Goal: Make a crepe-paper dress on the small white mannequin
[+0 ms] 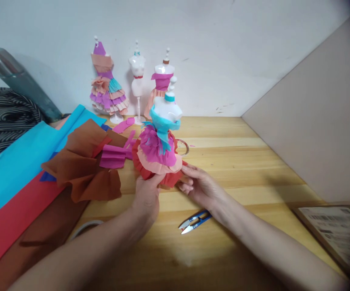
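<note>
A small white mannequin (166, 108) stands in front of me, dressed in crepe paper. It wears a turquoise top (164, 125) and a layered skirt (159, 159) of magenta, peach and red ruffles. My left hand (147, 196) is closed on the skirt's lower left edge, its thumb on the peach layer and its other fingers hidden. On the right side, my right hand (200, 184) pinches the red hem between thumb and fingers. The mannequin's base is hidden behind the skirt and hands. Blue-handled thread snips (194, 221) lie on the table just below my right hand.
Behind stand a mannequin in a ruffled dress (108, 81), a nearly bare mannequin (137, 85) and one with a magenta top (162, 81). Brown crepe paper (84, 161), turquoise sheets (20, 157) and magenta scraps (113, 156) lie left. A tape roll (183, 147) is behind the skirt; a cardboard box (332, 230) sits right.
</note>
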